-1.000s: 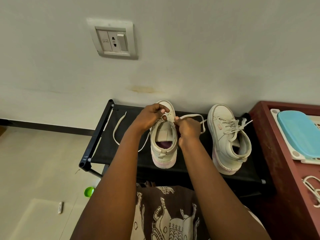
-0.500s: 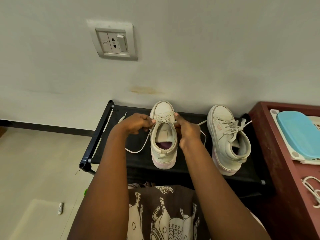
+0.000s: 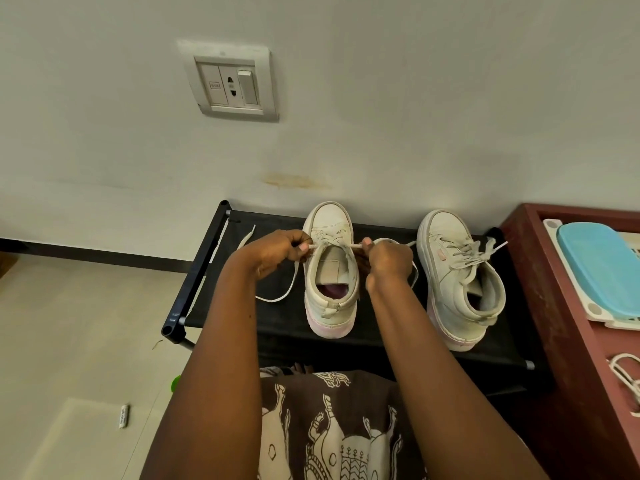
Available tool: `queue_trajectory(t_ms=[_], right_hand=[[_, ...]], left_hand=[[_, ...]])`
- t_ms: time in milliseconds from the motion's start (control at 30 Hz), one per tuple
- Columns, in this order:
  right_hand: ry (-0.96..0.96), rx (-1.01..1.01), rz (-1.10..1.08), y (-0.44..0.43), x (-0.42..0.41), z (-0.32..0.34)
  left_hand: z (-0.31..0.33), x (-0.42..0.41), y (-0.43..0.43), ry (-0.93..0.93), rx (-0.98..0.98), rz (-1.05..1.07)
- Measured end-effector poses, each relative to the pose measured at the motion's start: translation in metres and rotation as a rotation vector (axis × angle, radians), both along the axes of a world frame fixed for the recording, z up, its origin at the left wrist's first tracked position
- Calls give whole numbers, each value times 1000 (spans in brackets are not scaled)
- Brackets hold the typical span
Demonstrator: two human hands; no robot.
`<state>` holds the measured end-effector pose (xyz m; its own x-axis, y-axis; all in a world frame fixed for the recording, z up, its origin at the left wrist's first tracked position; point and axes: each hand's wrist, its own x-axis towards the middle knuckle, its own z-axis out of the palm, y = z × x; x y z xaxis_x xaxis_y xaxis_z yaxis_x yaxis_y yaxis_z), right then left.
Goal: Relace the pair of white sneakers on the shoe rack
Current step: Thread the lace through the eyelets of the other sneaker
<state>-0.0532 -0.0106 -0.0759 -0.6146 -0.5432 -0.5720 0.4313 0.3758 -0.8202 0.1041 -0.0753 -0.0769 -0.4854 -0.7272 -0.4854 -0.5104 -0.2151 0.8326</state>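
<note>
Moved since half a second ago: left hand (image 3: 277, 252) comes in from the left half of the shoe rack (image 3: 280, 327) to the sneaker's edge, and the lace (image 3: 332, 245) now runs straight between both hands.

Head view, entries placed by the shoe rack:
- Middle sneaker (image 3: 329, 216): stands at the rack's middle, toe to the wall, partly laced and tongue exposed.
- Lace: taut across the middle sneaker's throat. One loose tail curls over the rack's left half.
- Left hand: fingers curled, pinching the lace at the sneaker's left edge.
- Right hand (image 3: 388, 259): curled, pinching the lace at the right edge.
- Second sneaker (image 3: 457, 282): at the rack's right end, laced, ends loosely tied.

Step in hand: snugging a crossing, probably at a lower eyelet row, since fingers hide the holes.

Next move, as judged: free one tail, find the next open eyelet, thread it across and keep both ends even.
</note>
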Motion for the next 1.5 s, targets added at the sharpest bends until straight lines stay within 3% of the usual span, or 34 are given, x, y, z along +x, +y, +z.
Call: queue_trajectory(t_ms=[367, 533, 733, 1067, 1167, 1233, 1333, 1500], right_hand=[[-103, -40, 147, 0, 1, -4], [318, 97, 211, -7, 10, -11], [500, 144, 232, -2, 2, -15], [180, -8, 186, 1, -3, -13], [136, 28, 213, -1, -9, -17], [287, 132, 240, -3, -13, -19], [824, 272, 331, 2, -12, -12], [1189, 33, 480, 11, 18, 24]], left_hand=[[-3, 2, -3, -18, -28, 30], [0, -6, 1, -12, -101, 49], [-4, -3, 2, 25, -178, 102], [-2, 2, 2, -7, -172, 91], [-1, 8, 0, -8, -169, 78], [1, 14, 0, 5, -183, 94], [4, 18, 1, -10, -219, 100], [6, 18, 1, 31, -282, 138]])
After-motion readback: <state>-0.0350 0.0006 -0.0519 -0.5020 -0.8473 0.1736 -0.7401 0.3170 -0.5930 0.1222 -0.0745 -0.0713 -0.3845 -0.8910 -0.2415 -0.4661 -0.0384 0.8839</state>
